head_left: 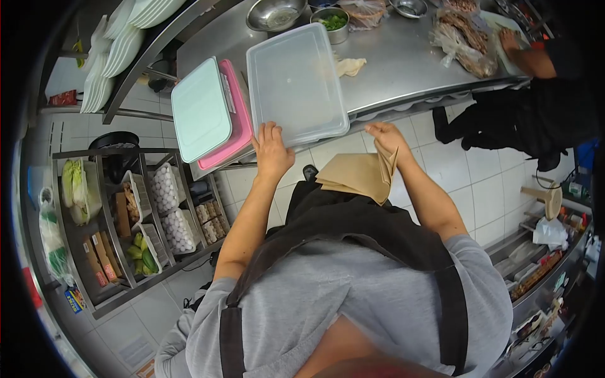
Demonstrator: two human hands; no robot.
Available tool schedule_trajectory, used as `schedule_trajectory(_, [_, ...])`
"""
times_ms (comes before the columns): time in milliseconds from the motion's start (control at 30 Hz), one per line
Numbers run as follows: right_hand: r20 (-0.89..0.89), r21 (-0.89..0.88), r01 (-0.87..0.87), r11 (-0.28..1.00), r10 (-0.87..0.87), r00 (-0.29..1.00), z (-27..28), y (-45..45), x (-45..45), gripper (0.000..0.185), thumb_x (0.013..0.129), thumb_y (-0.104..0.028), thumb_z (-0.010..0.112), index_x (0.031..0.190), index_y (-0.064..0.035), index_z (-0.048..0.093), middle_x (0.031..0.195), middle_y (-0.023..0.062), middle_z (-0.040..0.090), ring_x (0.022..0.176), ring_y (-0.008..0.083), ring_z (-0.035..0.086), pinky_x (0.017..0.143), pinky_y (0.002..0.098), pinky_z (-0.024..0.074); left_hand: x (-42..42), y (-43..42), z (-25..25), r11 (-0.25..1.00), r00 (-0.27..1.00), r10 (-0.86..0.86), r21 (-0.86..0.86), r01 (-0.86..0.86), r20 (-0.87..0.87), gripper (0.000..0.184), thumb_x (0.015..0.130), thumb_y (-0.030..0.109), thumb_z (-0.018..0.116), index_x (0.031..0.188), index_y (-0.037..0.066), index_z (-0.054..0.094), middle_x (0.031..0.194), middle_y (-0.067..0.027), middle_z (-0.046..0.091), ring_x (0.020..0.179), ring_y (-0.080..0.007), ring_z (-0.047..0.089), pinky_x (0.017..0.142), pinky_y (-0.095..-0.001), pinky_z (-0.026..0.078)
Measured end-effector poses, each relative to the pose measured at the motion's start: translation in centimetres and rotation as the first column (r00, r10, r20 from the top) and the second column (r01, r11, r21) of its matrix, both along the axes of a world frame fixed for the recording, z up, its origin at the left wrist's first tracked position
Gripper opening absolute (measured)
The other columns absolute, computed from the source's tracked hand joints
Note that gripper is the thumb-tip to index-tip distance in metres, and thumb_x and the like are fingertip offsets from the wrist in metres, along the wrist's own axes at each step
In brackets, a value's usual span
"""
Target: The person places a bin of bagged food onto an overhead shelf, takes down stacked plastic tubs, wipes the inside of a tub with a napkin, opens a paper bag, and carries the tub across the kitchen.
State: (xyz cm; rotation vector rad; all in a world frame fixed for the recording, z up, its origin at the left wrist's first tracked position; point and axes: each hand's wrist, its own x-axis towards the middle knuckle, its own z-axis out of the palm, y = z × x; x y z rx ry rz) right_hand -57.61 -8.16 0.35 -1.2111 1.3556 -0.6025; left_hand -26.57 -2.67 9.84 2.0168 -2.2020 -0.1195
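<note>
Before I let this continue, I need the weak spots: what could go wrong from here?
1. The translucent container sits at the counter's front edge, the left hand at its near corner; a nudge might tip it off.
2. The brown sheets, seemingly held only at one end by the right hand, hang above the floor and could slip.
3. The mint-lidded box sits off-centre on the pink box; a bump might slide it.

We can pass across the worktop [397, 72] between the large box [293, 88] and bagged food [469, 50], which block sideways.
</note>
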Motion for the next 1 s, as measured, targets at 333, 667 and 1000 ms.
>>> schedule_trajectory(333, [-0.455, -0.188, -0.215, 0.958, 0.109, 0.884, 5.0, -0.6, -1.7, 0.04, 0.082, -0.032, 0.062, 0.11, -0.0035, 0.065, 0.101, 0.0211, 0.066, 0.098, 0.0365, 0.062, 0.088, 0.0408, 0.0481, -12.6, -5.7, 2.0, 0.942, 0.994, -0.109, 0.321, 0.093, 0.03, 0.092, 0.075, 0.037, 0.068, 0.141, -0.009, 0.023, 0.143, -0.0335, 0.024, 0.134, -0.0549, 0.016, 0.099, -0.0677, 0.03])
schedule_trajectory(667, [-0.689, -0.2, -0.361, 0.911, 0.132, 0.713, 7.4, -1.1, -4.2, 0.031, 0.083, -0.026, 0.062, 0.108, -0.0068, 0.065, 0.094, 0.0183, 0.067, 0.09, 0.0362, 0.063, 0.081, 0.0445, 0.0502, -15.5, -7.8, 3.1, 0.898, 0.999, 0.012, 0.439, -0.028, 0.039, 0.097, 0.076, 0.039, 0.069, 0.142, -0.011, 0.019, 0.142, -0.038, 0.018, 0.133, -0.0559, 0.015, 0.089, -0.0647, 0.043])
schedule_trajectory(1000, [-0.453, -0.355, -0.316, 0.88, 0.134, 0.882, 8.7, -2.0, 0.8, 0.029, 0.083, -0.03, 0.063, 0.1, -0.007, 0.068, 0.086, 0.0184, 0.067, 0.084, 0.0365, 0.063, 0.078, 0.044, 0.0503, -12.3, -10.8, 4.7, 0.858, 0.998, 0.007, 0.512, 0.029, -0.068, 0.086, 0.075, 0.029, 0.068, 0.138, -0.012, 0.027, 0.133, -0.0427, 0.031, 0.121, -0.0585, 0.038, 0.093, -0.0451, 0.048])
